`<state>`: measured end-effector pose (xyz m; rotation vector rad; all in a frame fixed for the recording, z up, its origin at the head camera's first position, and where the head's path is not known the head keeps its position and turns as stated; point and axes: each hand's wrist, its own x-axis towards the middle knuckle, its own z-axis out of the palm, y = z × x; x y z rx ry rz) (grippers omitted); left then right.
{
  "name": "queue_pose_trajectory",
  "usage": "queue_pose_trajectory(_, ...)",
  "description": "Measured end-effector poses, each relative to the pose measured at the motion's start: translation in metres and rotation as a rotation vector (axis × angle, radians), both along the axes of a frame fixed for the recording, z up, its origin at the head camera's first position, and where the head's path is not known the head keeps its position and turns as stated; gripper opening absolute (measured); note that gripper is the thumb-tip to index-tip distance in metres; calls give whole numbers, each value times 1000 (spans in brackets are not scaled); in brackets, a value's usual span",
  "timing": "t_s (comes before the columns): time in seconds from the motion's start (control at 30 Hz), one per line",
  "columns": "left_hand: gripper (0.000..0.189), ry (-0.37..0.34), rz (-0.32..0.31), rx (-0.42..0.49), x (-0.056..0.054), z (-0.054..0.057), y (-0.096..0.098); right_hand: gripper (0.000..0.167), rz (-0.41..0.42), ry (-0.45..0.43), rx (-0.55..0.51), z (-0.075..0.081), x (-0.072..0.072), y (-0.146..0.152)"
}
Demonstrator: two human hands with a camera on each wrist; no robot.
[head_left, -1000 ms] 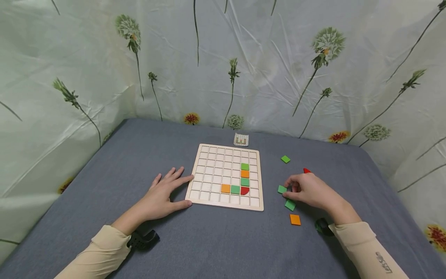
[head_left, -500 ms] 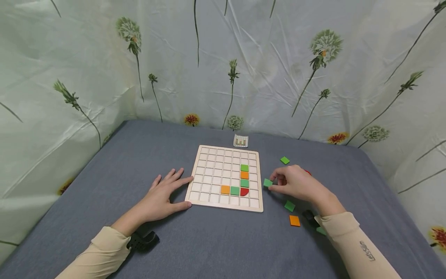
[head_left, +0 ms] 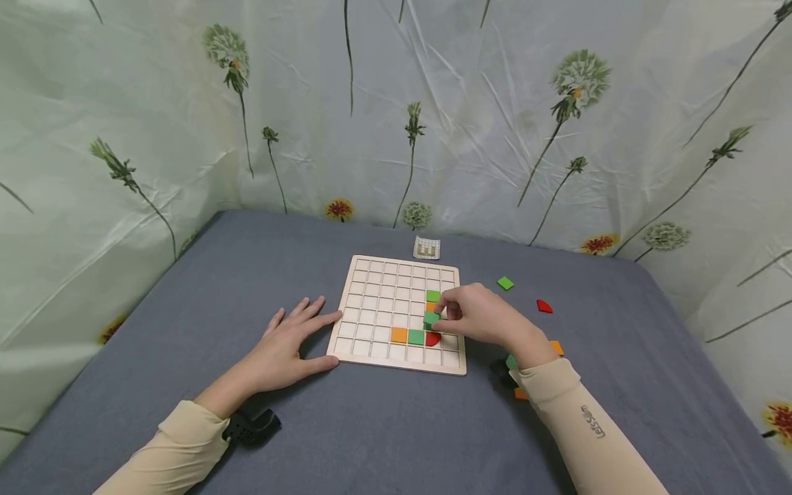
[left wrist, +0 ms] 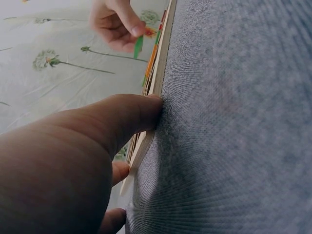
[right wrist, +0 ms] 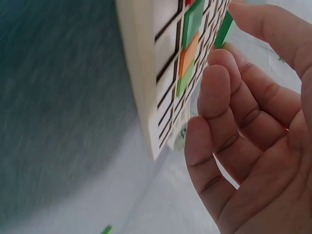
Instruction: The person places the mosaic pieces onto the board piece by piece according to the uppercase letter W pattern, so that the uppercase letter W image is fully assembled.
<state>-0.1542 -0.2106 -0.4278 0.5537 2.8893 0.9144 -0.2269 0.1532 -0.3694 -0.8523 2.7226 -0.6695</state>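
My right hand [head_left: 479, 313] pinches a green square tile [head_left: 430, 320] between thumb and index finger, over the right part of a wooden grid board [head_left: 371, 290]. In the left wrist view that tile [left wrist: 139, 47] stands on edge above the board's surface. A column on the board has a light green tile [head_left: 433, 295], an orange tile [head_left: 431, 306], a green tile [right wrist: 193, 22] and a red quarter-round tile [head_left: 432, 339]. Left of the red one lie a green tile [head_left: 416, 337] and an orange tile [head_left: 399, 335]. My left hand [head_left: 281, 354], fingers spread, touches the board's left edge.
To the right lie a light green tile [head_left: 505, 282], a red quarter-round tile [head_left: 544, 306] and an orange tile [head_left: 557, 348]. My right forearm partly covers a green tile [head_left: 511, 361] and another orange tile [head_left: 521, 394]. A small pattern card [head_left: 427, 248] sits behind the board.
My right hand has picked up the green tile from the table and carried it left over the board. My left hand stays at the board's edge.
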Motion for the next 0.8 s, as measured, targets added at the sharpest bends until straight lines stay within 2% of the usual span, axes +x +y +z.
queue_pose_trajectory(0.3,78,5,-2,-8,0,1,1,13,45,-13,-9,-5,-6,-23)
queue_pose_trajectory(0.57,77,-2,4,-17,0,5,1,16,55,-29,5,-9,-9,-36)
queue_pose_trajectory(0.8,76,2,-2,-9,0,5,0,15,57,-38,12,-9,-11,-43)
